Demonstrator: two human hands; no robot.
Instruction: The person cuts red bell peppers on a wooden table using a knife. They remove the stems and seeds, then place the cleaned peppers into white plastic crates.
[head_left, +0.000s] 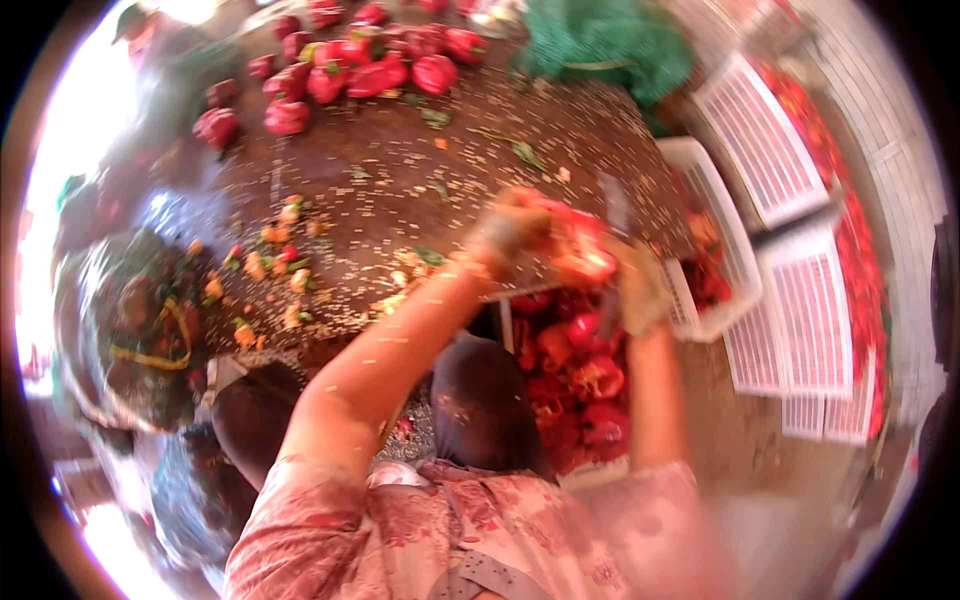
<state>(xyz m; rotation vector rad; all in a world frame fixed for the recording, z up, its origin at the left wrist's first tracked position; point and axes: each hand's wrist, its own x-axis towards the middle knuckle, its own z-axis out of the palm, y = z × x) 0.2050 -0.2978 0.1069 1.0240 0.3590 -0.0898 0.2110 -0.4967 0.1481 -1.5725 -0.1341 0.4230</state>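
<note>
Over the table's front right edge, my left hand (514, 223) is closed around a red bell pepper (577, 244), which looks cut open. My right hand (636, 281), seemingly in a pale glove and blurred, is just right of the pepper; its fingers are too smeared to read. A blurred blade-like thing (615, 202) shows above that hand; whether the hand holds it cannot be told. Below both hands is a crate of red peppers (592, 375), some of them cut open. Whole red peppers (375, 71) lie at the table's far side.
Seeds cover the brown table (360, 180); cut-out pepper cores (289, 262) lie at its left. A white plastic crate (739, 262) with pepper pieces stands right, near stacked white crates (810, 315). Green netting (607, 45) lies behind. A filled mesh sack (131, 330) stands left.
</note>
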